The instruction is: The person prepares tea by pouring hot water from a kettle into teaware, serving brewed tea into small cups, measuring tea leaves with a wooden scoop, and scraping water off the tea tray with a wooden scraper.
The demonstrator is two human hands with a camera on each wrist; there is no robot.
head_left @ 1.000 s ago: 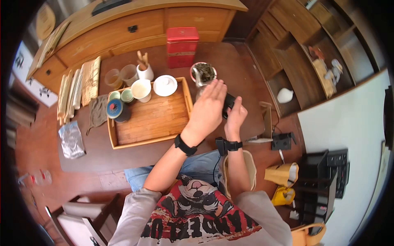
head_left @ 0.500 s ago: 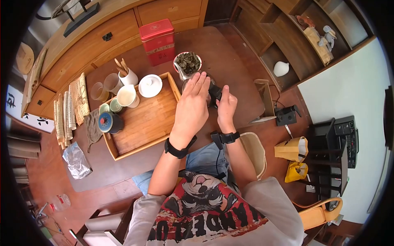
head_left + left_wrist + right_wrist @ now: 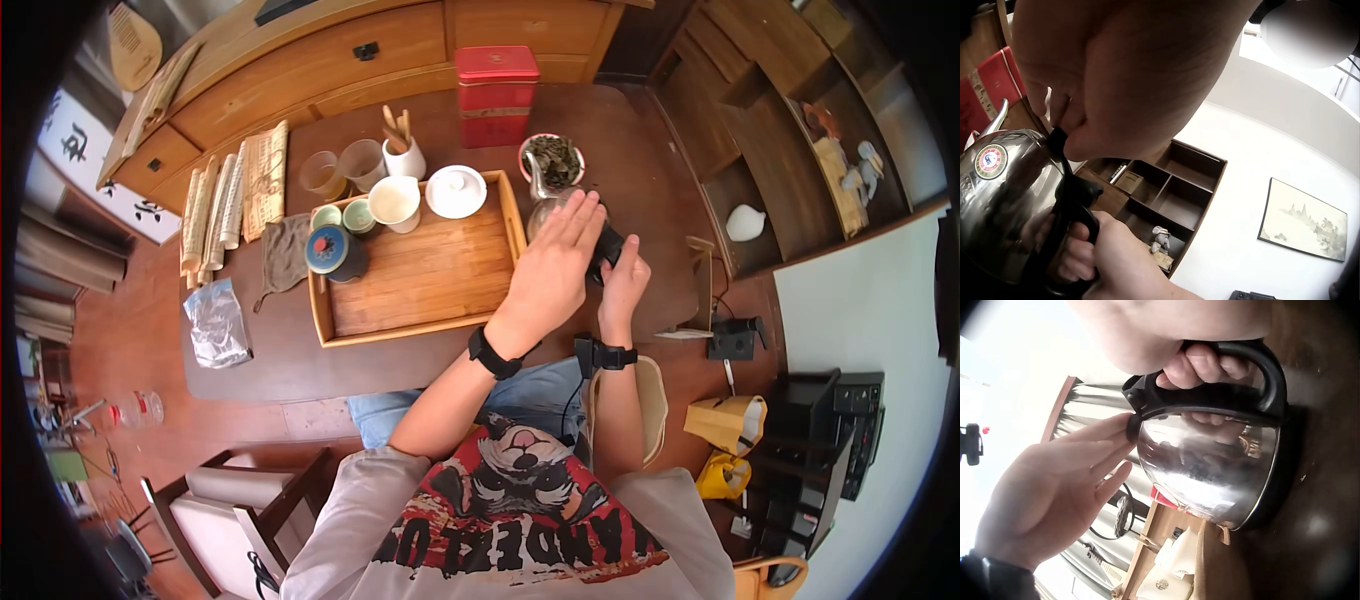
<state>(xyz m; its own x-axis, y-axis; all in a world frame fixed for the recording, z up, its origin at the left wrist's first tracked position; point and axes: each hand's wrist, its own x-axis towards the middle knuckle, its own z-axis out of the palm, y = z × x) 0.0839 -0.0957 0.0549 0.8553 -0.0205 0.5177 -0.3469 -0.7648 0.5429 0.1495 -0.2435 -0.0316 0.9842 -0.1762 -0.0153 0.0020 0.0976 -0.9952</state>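
A shiny steel kettle [image 3: 1210,469] with a black handle [image 3: 1210,397] is gripped by my right hand [image 3: 1200,365], its fingers curled round the handle. My left hand [image 3: 552,268] lies over the kettle top with long, straight fingers; in the right wrist view the left hand [image 3: 1054,494] touches the black lid knob with its fingertips. From the head view, both hands hide much of the kettle, and its spout [image 3: 537,178] points at a bowl of dark leaves [image 3: 572,163]. The right hand [image 3: 624,290] is beside the left, on the handle side.
Left of the hands is a wooden tray [image 3: 425,326] holding a lidded white bowl [image 3: 457,192], a white pitcher [image 3: 395,203], small green cups and a blue-lidded jar [image 3: 336,252]. A red tin [image 3: 497,97] stands behind. Rolled scrolls [image 3: 205,215] and a foil bag [image 3: 217,325] lie farther left.
The head view has shifted and turned, so the table sits differently in the picture. Both hands stay at the kettle, with no clear change in hold.
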